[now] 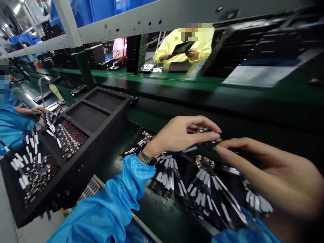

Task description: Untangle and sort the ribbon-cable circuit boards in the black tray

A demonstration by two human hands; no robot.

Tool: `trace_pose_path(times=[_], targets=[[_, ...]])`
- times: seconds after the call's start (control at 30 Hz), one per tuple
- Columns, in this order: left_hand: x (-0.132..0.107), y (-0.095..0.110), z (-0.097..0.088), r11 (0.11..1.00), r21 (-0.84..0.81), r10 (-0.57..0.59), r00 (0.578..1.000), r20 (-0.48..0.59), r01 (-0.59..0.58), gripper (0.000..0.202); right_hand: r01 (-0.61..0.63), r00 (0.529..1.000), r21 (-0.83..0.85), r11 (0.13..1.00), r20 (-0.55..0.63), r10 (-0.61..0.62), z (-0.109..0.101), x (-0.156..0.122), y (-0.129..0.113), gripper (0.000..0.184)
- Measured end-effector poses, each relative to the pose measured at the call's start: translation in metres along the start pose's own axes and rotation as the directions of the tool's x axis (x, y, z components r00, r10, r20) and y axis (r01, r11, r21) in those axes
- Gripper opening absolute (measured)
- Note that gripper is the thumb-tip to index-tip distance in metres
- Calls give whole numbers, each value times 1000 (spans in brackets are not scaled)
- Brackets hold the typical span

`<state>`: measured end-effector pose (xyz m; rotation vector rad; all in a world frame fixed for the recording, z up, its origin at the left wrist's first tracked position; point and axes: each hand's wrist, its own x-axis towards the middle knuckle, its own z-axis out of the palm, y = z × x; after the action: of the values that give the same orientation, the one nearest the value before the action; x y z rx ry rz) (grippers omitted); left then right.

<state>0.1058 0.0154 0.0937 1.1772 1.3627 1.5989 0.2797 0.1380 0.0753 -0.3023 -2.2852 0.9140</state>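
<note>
Above the bench, my left hand [181, 135] is closed in a pinch on a small circuit board [206, 130], most of which its fingers cover. My right hand [270, 172] comes in from the right, with thumb and forefinger closed at the board's near end. Beneath both hands lies a dark tray where boards with white-tipped flat cables [204, 189] are fanned out in groups. Another fan of cables [169, 172] is beside my left wrist.
A black foam tray [106, 135] with compartments stands at left, holding boards with red wires [68, 138] in some of them. A co-worker in blue [15, 125] reaches in beyond it. Across the bench, a person in yellow [184, 44] holds a dark panel. A metal shelf beam [126, 28] crosses above.
</note>
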Motion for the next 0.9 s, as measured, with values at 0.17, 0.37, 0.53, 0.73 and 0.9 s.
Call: trace_pose_path(times=[0.17, 0.37, 0.53, 0.73, 0.9], targets=[[-3, 5, 3, 993, 30, 112, 994, 3, -112, 33, -98, 991, 96, 990, 95, 89, -9, 6, -27, 33], [-2, 14, 3, 992, 104, 76, 993, -91, -67, 17, -113, 989, 239, 964, 121, 86, -7, 8, -30, 35], [-3, 17, 4, 994, 96, 72, 992, -105, -61, 14, -154, 983, 317, 936, 146, 112, -4, 8, -28, 25], [-4, 18, 4, 993, 95, 78, 991, -105, -68, 15, -180, 980, 343, 922, 146, 137, 0, 11, -27, 22], [-5, 19, 3, 993, 101, 78, 992, -100, -68, 17, -197, 977, 371, 907, 147, 153, 0, 12, -25, 27]])
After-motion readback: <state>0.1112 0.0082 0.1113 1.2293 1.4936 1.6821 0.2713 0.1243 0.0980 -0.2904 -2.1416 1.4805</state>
